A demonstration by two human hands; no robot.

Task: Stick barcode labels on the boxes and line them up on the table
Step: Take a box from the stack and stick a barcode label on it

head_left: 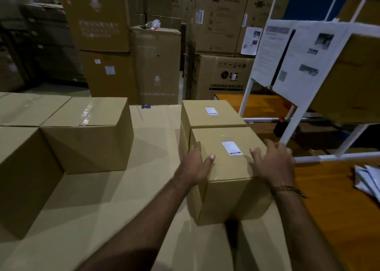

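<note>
Labelled box held at both sides on the cardboard-covered table.

Left hand (196,163) lies against the near box (228,180) at its left top edge, fingers down the side, thumb on top; right hand (274,161) rests flat on its right top edge, fingers straight; barcode label (231,148) sits between the hands; second labelled box (211,114) touches it just beyond; open cardboard surface (152,147) left of the left hand, then unlabelled boxes (88,135); white rack frame (296,114) close beyond the right hand; orange tabletop (329,188) and papers (368,180) further right; stacked cartons (218,44) behind.
</note>
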